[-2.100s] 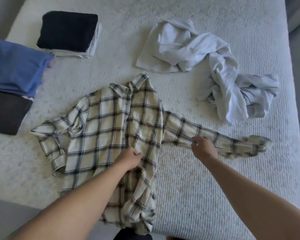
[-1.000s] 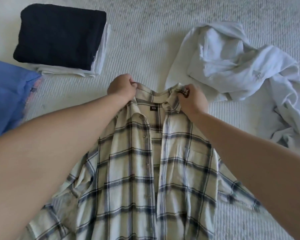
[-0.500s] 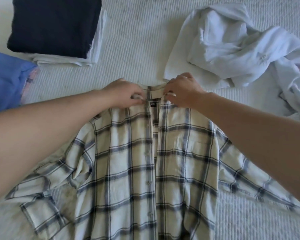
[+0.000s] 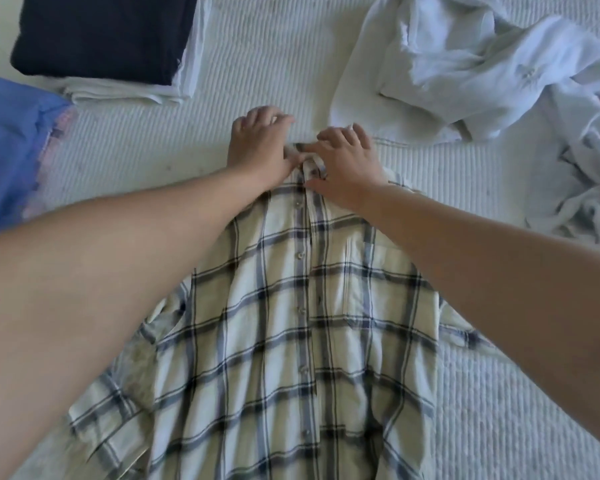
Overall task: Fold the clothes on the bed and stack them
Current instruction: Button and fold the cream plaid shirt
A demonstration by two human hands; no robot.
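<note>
1. My left hand (image 4: 258,147) and right hand (image 4: 343,164) press the collar of the cream plaid button shirt (image 4: 291,323) flat, fingers spread apart, gripping nothing

2. The shirt lies face up on the white ribbed bed cover (image 4: 257,64), its body below my fingers; I judge the sleeves must be folded in next

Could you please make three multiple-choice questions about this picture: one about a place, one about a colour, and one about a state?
1. Where do both hands rest?
A. on the shirt's collar
B. on the blue cloth
C. on the dark stack

2. What colour is the top piece of the folded stack?
A. red
B. dark navy
C. yellow

3. How does the plaid shirt lie?
A. rolled into a ball
B. folded into a square
C. spread flat, front up

Answers:
1 A: the left hand and right hand press flat on the collar.
2 B: the top piece is dark navy.
3 C: the plaid shirt lies open, its button strip showing.
</note>
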